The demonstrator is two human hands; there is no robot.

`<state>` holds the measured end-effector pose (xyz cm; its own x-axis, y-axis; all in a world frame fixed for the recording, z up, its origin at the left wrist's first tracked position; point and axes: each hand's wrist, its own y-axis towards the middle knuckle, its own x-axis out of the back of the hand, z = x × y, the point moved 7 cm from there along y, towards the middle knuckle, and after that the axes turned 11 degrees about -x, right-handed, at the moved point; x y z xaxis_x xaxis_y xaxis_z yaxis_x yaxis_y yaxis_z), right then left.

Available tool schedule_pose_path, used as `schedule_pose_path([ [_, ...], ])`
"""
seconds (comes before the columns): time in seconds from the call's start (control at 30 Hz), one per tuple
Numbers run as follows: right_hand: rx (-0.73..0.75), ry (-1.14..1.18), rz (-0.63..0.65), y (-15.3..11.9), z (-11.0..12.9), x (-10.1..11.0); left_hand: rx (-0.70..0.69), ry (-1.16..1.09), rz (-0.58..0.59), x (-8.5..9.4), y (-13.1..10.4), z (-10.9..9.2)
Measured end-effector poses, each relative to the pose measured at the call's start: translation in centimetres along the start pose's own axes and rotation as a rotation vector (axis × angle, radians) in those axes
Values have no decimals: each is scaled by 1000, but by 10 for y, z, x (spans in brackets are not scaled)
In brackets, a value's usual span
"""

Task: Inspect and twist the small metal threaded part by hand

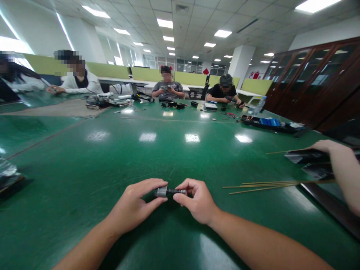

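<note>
Just above the green table [118, 157], at the lower middle of the head view, is a small metal part with a wide grey cylinder [161, 192] at its left end and a thinner dark, ringed shaft [180, 191] at its right. My left hand [135, 204] grips the grey cylinder between thumb and fingers. The thumb and fingers of my right hand [198, 200] pinch the shaft end. The two ends are joined in one line, lying roughly level. My curled right fingers partly cover the shaft's tip.
Thin brown sticks [261, 185] lie to the right, near another person's hand [323, 145] and black packets [303, 155]. A black tray [278, 125] with blue items sits farther back. Several people sit across the table among electronic parts. Silvery wrapping [7, 168] is at the left edge.
</note>
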<state>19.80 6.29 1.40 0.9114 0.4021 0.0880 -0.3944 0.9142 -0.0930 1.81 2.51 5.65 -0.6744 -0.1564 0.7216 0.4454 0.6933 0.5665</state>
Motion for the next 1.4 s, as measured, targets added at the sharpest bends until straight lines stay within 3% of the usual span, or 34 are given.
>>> schedule_pose_path([
  [1.4, 36, -5, -59, -2, 5, 5, 0, 49, -10, 4, -2, 7],
])
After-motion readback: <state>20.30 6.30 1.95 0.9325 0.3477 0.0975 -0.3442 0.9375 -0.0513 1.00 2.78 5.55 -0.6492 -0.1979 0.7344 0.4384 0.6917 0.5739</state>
